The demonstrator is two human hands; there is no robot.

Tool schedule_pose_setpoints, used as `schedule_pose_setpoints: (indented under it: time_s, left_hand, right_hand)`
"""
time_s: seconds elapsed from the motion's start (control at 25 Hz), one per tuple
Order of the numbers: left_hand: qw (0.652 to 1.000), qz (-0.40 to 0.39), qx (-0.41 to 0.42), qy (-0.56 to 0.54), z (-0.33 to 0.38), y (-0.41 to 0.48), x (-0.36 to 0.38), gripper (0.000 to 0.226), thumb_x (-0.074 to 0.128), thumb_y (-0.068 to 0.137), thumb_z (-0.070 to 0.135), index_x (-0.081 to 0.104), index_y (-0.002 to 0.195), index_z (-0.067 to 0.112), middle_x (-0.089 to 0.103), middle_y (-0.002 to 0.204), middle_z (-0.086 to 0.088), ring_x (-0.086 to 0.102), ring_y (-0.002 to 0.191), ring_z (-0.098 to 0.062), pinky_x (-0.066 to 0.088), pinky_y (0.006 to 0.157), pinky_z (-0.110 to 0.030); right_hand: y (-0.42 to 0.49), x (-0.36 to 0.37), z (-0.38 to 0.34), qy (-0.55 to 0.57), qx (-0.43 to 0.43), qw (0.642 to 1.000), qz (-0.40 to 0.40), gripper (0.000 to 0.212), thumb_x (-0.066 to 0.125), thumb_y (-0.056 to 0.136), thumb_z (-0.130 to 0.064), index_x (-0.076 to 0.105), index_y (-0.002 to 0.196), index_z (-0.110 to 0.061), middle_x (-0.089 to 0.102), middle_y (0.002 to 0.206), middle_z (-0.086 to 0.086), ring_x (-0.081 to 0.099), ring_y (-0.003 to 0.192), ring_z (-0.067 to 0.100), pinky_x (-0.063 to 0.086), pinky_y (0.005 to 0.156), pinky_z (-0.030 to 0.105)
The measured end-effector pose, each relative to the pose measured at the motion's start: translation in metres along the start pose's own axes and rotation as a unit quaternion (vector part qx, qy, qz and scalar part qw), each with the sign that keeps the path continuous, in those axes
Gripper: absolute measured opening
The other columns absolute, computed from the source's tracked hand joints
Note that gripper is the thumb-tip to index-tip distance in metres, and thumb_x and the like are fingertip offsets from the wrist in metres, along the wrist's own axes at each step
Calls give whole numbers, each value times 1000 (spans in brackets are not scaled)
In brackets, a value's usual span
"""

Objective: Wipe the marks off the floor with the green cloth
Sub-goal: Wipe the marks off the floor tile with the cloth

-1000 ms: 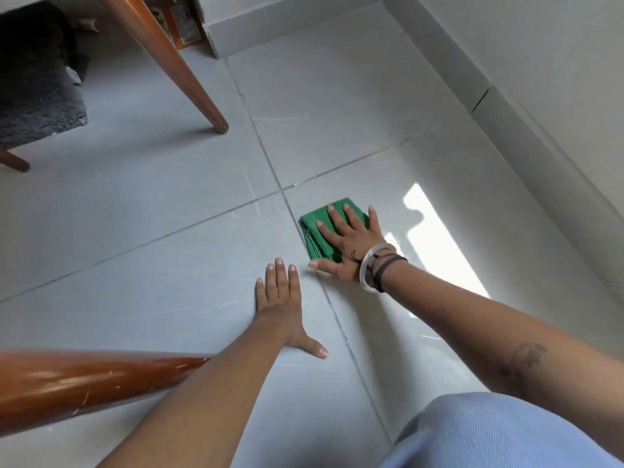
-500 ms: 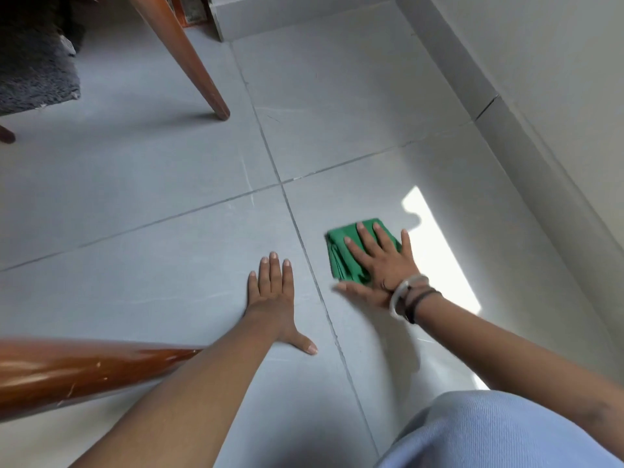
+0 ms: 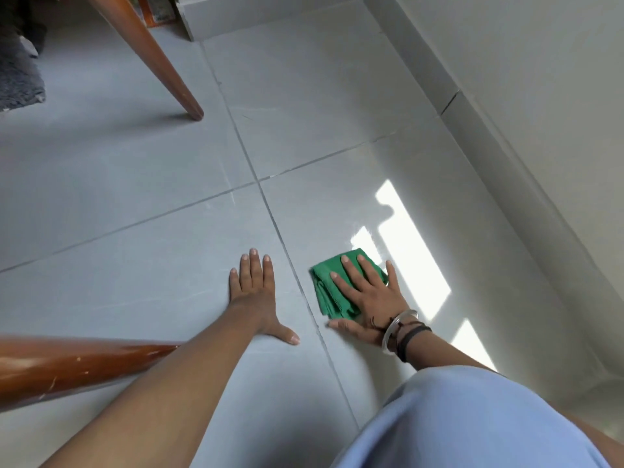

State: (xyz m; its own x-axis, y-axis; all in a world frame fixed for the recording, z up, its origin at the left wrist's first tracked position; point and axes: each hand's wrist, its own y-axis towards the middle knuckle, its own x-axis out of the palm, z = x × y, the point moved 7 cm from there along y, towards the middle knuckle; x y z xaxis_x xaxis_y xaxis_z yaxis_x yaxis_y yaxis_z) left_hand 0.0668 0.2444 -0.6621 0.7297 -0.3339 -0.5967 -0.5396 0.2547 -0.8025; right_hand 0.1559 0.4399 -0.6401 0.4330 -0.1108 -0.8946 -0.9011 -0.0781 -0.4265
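A folded green cloth (image 3: 326,283) lies flat on the grey tiled floor (image 3: 141,251), just right of a grout line. My right hand (image 3: 366,295) presses down on it with fingers spread, covering most of its right side; bangles and bands sit on the wrist. My left hand (image 3: 255,293) rests palm down on the neighbouring tile to the left, fingers apart, holding nothing. Faint pale scuffs show near the tile crossing (image 3: 233,197).
A brown wooden furniture leg (image 3: 158,60) stands at the upper left and another (image 3: 67,366) crosses the lower left. A dark rug (image 3: 17,76) lies far left. The wall skirting (image 3: 506,157) runs along the right. My blue-clad knee (image 3: 472,420) fills the lower right.
My right hand has slid the green cloth toward me and to the right, away from the tile crossing. My left hand has stayed planted on its tile.
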Motion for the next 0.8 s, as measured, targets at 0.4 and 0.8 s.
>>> schedule_pose_setpoints:
  time_s: [0.4,0.8]
  left_hand:
    - [1000,15,5,12,4,7,5,172,71,33,86,-43,136,7,-51,143,-20,-46,131,-38,-19,114,-56]
    - [995,16,27,-96,23,-51,-49,65,47,93,48,34,147,14,31,156,-15,29,142,-33,18,116,-47]
  right_hand:
    - [11,-8,40,-15,142,989,38,98,34,75,-81,10,152,-25,6,162,14,10,145,42,12,112,64]
    - [6,-58,26,259,221,938,-62,20,64,82,-14,64,102,-11,69,95,16,64,75,31,47,62,31]
